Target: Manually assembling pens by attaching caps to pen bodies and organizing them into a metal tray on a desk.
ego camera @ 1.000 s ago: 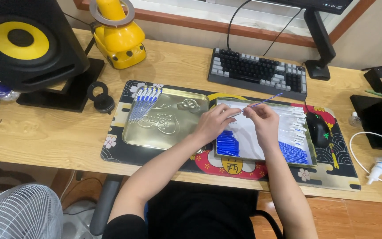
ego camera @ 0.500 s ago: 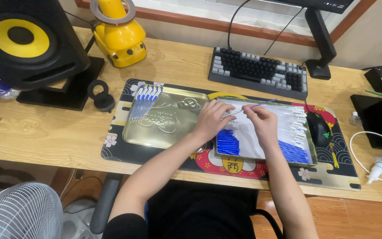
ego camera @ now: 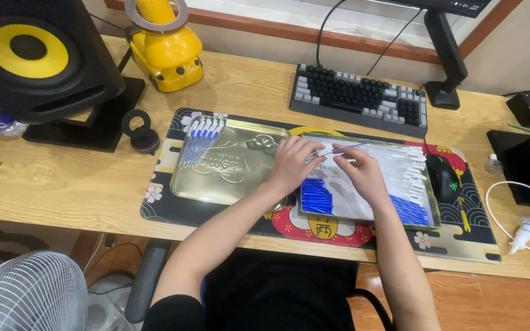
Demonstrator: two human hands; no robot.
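My left hand [ego camera: 292, 164] and my right hand [ego camera: 363, 175] meet over a shallow tray [ego camera: 369, 216] on the desk mat. Between their fingertips they hold a thin blue-and-clear pen [ego camera: 338, 150], lying almost level and pointing right. Inside the tray are a pile of blue caps [ego camera: 317, 196], several white pen barrels [ego camera: 403, 165] and blue refills [ego camera: 411, 211]. To the left lies a gold tin lid [ego camera: 216, 178] with a row of several finished blue pens [ego camera: 200, 140] at its far left corner.
A patterned desk mat [ego camera: 461, 239] covers the wooden desk. A keyboard [ego camera: 360, 98] and monitor stand [ego camera: 443, 55] sit behind, a black mouse [ego camera: 443, 176] right of the tray. A speaker [ego camera: 38, 55], yellow toy [ego camera: 167, 52], white cable [ego camera: 510, 196] and fan [ego camera: 26, 294] surround.
Both hands dipped down onto the tray half a second ago. Now they are slightly raised again with a thin pen held level between them.
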